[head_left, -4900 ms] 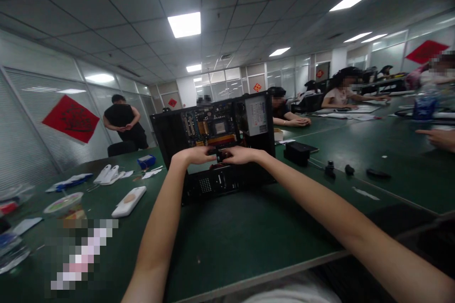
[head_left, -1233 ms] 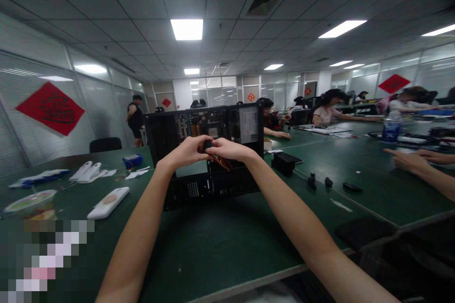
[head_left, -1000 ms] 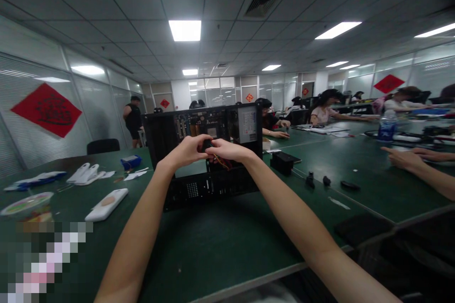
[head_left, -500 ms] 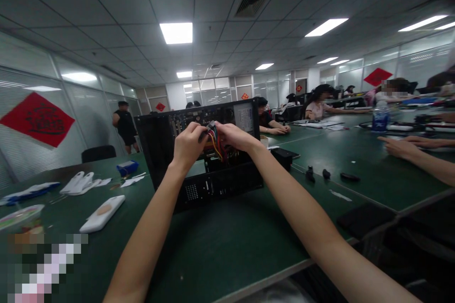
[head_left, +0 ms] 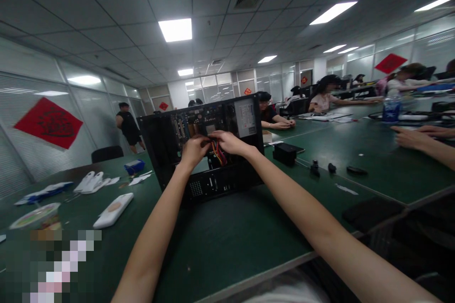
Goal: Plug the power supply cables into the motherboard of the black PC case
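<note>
An open black computer case (head_left: 152,151) stands on the table, its inside facing me. Inside it are a motherboard (head_left: 194,120) and, at upper right, a power supply (head_left: 245,118) with a pale label. A bundle of red, yellow and black power cables (head_left: 218,154) hangs in the middle. My left hand (head_left: 194,152) is closed, with its fingertips at the top of the bundle. My right hand (head_left: 232,144) pinches the bundle's upper end from the right, and both sets of fingertips nearly meet. The plug at the cable end is hidden by my fingers.
A white power bank (head_left: 113,210), white gloves (head_left: 90,183) and a lidded cup (head_left: 37,218) lie to the left. On the right are a black box (head_left: 284,154), small dark parts (head_left: 332,168), a water bottle (head_left: 391,109) and another person's hands (head_left: 414,137).
Both hands have moved lower and deeper into the case with the cable end, which showed between the fingers before. The view has shifted slightly left.
</note>
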`<state>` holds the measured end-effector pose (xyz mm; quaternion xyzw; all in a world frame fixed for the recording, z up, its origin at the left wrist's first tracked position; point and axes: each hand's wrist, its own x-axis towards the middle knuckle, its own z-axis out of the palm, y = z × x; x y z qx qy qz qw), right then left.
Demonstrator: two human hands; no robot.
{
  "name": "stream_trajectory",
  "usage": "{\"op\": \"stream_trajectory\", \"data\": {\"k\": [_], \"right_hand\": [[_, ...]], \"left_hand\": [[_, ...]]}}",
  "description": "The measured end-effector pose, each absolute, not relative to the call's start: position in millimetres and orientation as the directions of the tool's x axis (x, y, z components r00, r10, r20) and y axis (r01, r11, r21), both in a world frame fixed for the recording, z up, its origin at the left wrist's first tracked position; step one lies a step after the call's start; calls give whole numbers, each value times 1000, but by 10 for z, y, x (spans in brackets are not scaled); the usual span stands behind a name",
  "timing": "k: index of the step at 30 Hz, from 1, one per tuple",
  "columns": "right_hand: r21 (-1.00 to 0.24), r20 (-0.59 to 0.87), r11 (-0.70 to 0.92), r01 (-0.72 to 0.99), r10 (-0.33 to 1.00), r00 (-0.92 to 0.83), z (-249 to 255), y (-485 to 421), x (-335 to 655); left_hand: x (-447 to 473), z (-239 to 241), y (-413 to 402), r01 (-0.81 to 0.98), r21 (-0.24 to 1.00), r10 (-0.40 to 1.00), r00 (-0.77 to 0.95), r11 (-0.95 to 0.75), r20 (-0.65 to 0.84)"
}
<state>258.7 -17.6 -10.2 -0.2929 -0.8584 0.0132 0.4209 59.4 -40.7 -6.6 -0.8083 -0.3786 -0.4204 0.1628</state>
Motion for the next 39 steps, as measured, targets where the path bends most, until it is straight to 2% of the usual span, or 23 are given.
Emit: {"op": "stream_trajectory", "data": {"k": [3,5,8,13,19,23,29,34,39], "right_hand": [[-127,653,776,617,534,-537,-199,-177,2633],[-82,595,692,718,612,-522,-248,-176,2663],[-88,535,565,820,721,-440,-307,-154,2709],[-135,478,462,876,805,-351,-401,-118,2776],[-145,427,495,857,812,-397,-467,-95,2752],[-157,391,486,860,830,-397,-472,-42,2735],[-164,383,472,866,840,-385,-495,24,2746],[-137,376,485,864,832,-407,-520,35,2753],[-74,380,515,854,807,-453,-515,16,2752]], "left_hand": [[575,-115,-307,752,88,539,379,-653,752],[560,-156,-241,753,111,579,394,-649,714],[538,-233,-166,776,115,638,414,-621,649],[529,-357,-122,853,59,764,432,-519,478],[600,-387,-95,817,-75,720,543,-571,432],[634,-318,-39,829,-203,749,558,-521,357],[645,-255,7,800,-277,740,598,-532,307],[674,-279,-60,835,-286,775,545,-470,319],[727,-264,-109,881,-233,822,469,-411,323]]}}
